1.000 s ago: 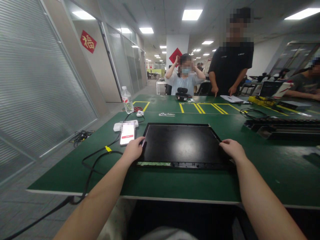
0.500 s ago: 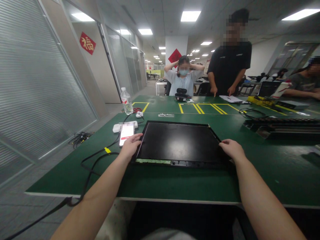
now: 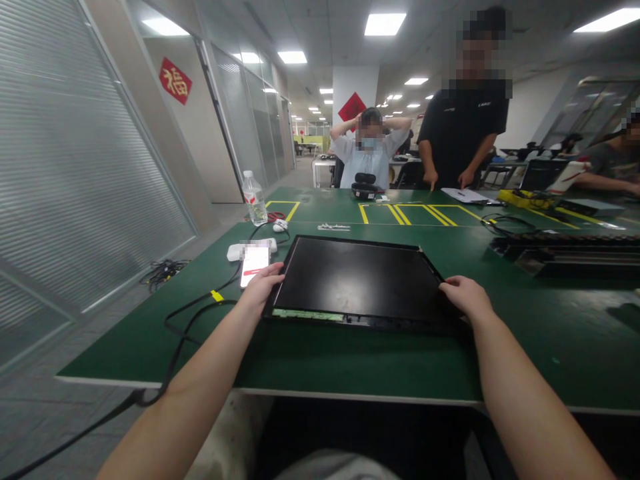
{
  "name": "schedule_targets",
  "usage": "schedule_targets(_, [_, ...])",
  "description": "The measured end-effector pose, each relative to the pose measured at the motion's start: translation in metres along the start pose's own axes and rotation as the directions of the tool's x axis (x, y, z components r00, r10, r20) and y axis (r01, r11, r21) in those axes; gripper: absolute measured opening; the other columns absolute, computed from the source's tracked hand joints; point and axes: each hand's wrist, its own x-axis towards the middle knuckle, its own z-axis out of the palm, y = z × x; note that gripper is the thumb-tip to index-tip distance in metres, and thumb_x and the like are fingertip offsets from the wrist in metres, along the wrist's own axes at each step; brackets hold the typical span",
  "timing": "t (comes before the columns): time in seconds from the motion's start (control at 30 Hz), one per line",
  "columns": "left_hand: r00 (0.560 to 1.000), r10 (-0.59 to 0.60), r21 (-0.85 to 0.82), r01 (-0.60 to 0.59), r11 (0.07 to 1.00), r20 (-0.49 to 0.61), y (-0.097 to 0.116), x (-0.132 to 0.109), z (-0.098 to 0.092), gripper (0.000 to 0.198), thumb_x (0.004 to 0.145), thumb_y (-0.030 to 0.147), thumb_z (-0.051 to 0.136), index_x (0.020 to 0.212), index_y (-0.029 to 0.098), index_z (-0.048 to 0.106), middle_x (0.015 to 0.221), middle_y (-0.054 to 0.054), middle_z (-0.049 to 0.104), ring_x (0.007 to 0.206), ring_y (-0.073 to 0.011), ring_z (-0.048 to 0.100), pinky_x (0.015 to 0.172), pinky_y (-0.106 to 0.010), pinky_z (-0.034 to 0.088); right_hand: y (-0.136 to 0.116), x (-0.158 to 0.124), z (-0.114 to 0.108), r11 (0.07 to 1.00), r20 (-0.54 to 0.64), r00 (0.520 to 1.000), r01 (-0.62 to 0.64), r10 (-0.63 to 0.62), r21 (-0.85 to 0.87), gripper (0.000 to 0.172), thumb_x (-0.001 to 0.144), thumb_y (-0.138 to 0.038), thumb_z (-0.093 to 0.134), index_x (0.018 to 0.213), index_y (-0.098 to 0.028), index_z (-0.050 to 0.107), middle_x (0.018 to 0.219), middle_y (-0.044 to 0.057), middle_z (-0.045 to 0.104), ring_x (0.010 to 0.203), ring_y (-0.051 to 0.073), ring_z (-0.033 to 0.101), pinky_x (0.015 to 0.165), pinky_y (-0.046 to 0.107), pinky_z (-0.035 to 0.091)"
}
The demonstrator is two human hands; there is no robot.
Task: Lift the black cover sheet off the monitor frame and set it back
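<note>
**Green workbench: flat panel held at both side edges**

Green table (image 3: 350, 360) with yellow floor-style markings at its far half carries a black panel (image 3: 357, 277), lying flat near the front edge, directly before you. A thin green circuit strip (image 3: 307, 313) runs along the panel's near edge. Your left hand (image 3: 263, 287) clasps the panel's left edge close to the near corner, fingers pressed against it. Your right hand (image 3: 467, 297) curls over the right edge, fingers closed on it. Just beside your left hand lies a phone (image 3: 254, 258) with a lit screen, touching a white box (image 3: 235, 252). A black cable (image 3: 190, 313) loops from there over the table's left side. A water bottle (image 3: 254, 199) stands upright farther back. Across the table, one person (image 3: 367, 157) sits and another (image 3: 463, 127) stands, fingertips on the surface.
</note>
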Motion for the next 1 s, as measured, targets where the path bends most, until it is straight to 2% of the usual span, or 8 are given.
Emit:
schedule_targets(0.13, [1.000, -0.021, -0.083, 0.022, 0.996, 0.013, 0.001, -0.001, 0.002, 0.045, 0.074, -0.011, 0.069, 0.111, 0.015, 0.073, 0.107, -0.007, 0.080, 0.064, -0.0150, 0.075, 0.057, -0.025, 0.064, 0.000, 0.001, 0.000, 1.000, 0.017, 1.000, -0.013, 0.013, -0.001, 0.041, 0.088, -0.039, 0.068, 0.120, -0.019, 0.082, 0.114, 0.016, 0.080, 0.093, 0.031, 0.077, 0.074, 0.038, 0.061])
schedule_targets(0.23, [0.999, -0.045, -0.141, 0.047, 0.989, 0.017, 0.003, -0.003, 0.004, 0.049, 0.078, -0.011, 0.067, 0.119, 0.017, 0.070, 0.096, -0.003, 0.079, 0.061, -0.0141, 0.075, 0.055, -0.023, 0.063, 0.002, 0.002, 0.001, 1.000, 0.008, 1.000, 0.003, -0.003, 0.003, 0.039, 0.087, -0.038, 0.069, 0.119, -0.018, 0.081, 0.112, 0.016, 0.080, 0.093, 0.030, 0.077, 0.076, 0.037, 0.061])
schedule_targets(0.33, [0.997, -0.070, -0.172, 0.073, 0.982, 0.026, 0.004, -0.005, 0.006, 0.051, 0.080, -0.012, 0.065, 0.122, 0.017, 0.068, 0.095, -0.003, 0.079, 0.061, -0.0147, 0.076, 0.054, -0.022, 0.063, 0.003, 0.002, 0.003, 1.000, 0.005, 1.000, 0.007, -0.007, 0.012, 0.039, 0.089, -0.038, 0.067, 0.119, -0.017, 0.081, 0.111, 0.016, 0.080, 0.093, 0.030, 0.077, 0.077, 0.036, 0.061])
schedule_targets(0.5, [0.995, -0.082, -0.149, 0.091, 0.985, 0.064, 0.004, -0.007, 0.006, 0.062, 0.081, -0.012, 0.067, 0.135, 0.019, 0.064, 0.092, -0.002, 0.081, 0.055, -0.0152, 0.075, 0.048, -0.022, 0.061, 0.003, 0.004, 0.003, 1.000, 0.009, 1.000, -0.005, 0.005, -0.005, 0.040, 0.087, -0.039, 0.068, 0.119, -0.019, 0.081, 0.114, 0.016, 0.080, 0.097, 0.031, 0.077, 0.076, 0.037, 0.061])
schedule_targets(0.63, [0.989, -0.111, -0.082, 0.119, 0.989, 0.099, -0.001, -0.002, 0.000, 0.070, 0.083, -0.009, 0.072, 0.145, 0.020, 0.059, 0.084, -0.001, 0.080, 0.048, -0.0155, 0.072, 0.050, -0.025, 0.063, 0.004, 0.005, 0.003, 1.000, -0.008, 1.000, 0.006, -0.006, -0.006, 0.037, 0.087, -0.039, 0.068, 0.116, -0.020, 0.082, 0.108, 0.014, 0.081, 0.095, 0.030, 0.077, 0.077, 0.036, 0.061])
schedule_targets(0.83, [0.977, -0.085, -0.070, 0.101, 0.992, 0.196, -0.013, 0.010, -0.011, 0.068, 0.078, -0.002, 0.086, 0.139, 0.019, 0.066, 0.081, -0.002, 0.080, 0.057, -0.0194, 0.077, 0.056, -0.027, 0.065, 0.002, 0.002, 0.001, 1.000, 0.018, 1.000, -0.012, 0.012, -0.026, 0.037, 0.090, -0.040, 0.066, 0.118, -0.020, 0.080, 0.114, 0.014, 0.080, 0.096, 0.030, 0.077, 0.076, 0.036, 0.061])
schedule_targets(1.0, [0.976, -0.063, -0.055, 0.076, 0.996, 0.209, -0.016, 0.012, -0.012, 0.053, 0.080, 0.006, 0.089, 0.129, 0.017, 0.072, 0.081, -0.004, 0.081, 0.062, -0.0188, 0.078, 0.061, -0.026, 0.065, 0.002, 0.001, 0.001, 1.000, 0.012, 1.000, -0.010, 0.010, 0.002, 0.036, 0.089, -0.039, 0.067, 0.116, -0.021, 0.081, 0.107, 0.013, 0.081, 0.092, 0.030, 0.078, 0.074, 0.036, 0.061])
